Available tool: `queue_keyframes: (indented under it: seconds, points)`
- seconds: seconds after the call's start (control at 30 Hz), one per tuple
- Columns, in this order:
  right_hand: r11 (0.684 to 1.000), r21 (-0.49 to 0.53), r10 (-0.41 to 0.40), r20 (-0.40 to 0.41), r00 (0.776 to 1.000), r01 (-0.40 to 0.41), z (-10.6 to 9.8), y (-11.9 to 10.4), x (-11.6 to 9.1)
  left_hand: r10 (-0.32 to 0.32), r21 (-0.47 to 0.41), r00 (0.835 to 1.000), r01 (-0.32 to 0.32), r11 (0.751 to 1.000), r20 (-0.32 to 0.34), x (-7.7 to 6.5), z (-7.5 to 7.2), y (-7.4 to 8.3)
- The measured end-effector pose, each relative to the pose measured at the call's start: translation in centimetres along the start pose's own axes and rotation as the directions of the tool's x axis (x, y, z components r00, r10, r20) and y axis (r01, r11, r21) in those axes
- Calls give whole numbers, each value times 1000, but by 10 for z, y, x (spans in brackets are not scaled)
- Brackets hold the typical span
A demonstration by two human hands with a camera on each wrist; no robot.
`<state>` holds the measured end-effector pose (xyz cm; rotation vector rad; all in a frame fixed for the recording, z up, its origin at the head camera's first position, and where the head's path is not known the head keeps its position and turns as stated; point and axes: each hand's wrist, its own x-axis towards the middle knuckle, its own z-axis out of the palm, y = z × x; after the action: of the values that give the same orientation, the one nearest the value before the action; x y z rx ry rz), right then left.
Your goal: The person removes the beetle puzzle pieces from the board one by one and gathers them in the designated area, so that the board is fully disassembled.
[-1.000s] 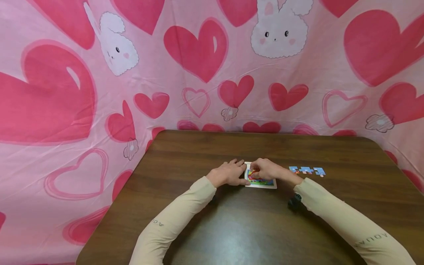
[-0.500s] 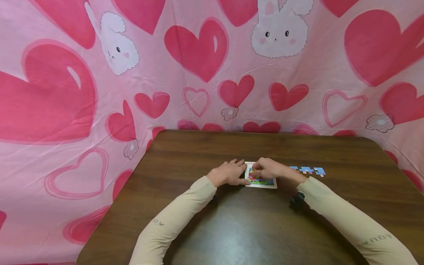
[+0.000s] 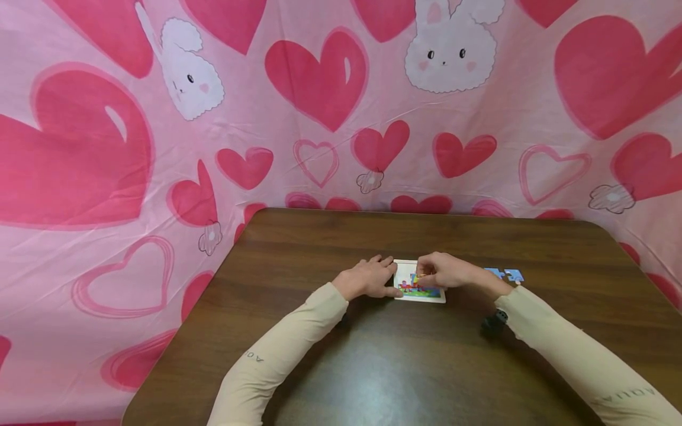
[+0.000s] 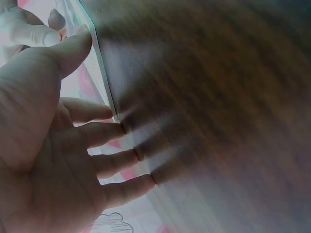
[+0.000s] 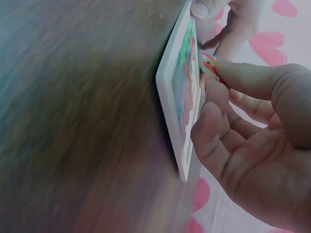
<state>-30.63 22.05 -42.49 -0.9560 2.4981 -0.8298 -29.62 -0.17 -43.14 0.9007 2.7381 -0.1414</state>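
A small jigsaw board (image 3: 403,270) with a white frame lies on the wooden table. Its lower part shows a coloured picture and its upper left a bare white bed. My left hand (image 3: 369,278) rests at the board's left side, fingers spread, with the thumb on the frame's near corner. Over the middle of the board, my right hand (image 3: 446,271) pinches a jigsaw piece (image 5: 209,68) between thumb and forefinger. The piece, with orange and pale green on it, stands tilted above the board in the right wrist view. My fingers hide part of it.
Blue jigsaw pieces (image 3: 514,276) lie on the table (image 3: 319,236) right of the board, partly covered by my right forearm. A pink heart-patterned cloth (image 3: 314,77) hangs behind the table's far edge.
My right hand has moved rightward from the board's left part to its middle, uncovering the white bed at upper left. My right forearm now covers more loose pieces. The left hand stays put.
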Motion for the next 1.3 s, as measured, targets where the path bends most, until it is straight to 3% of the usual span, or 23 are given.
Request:
queue_keyframes:
  seconds: [0.27,0.8,1.3]
  points:
    - [996,86,32,20,999,-34,-10,11,-16,-9,-11,1000,9,1000,6,1,1,0]
    - [990,53,126,29,992,-127,-32,32,-46,-9,-32,1000,9,999,7,1,1,-1]
    - [986,81,142,85,986,-149,-43,45,-76,-11,-37,1000,12,999,10,0,2,-1]
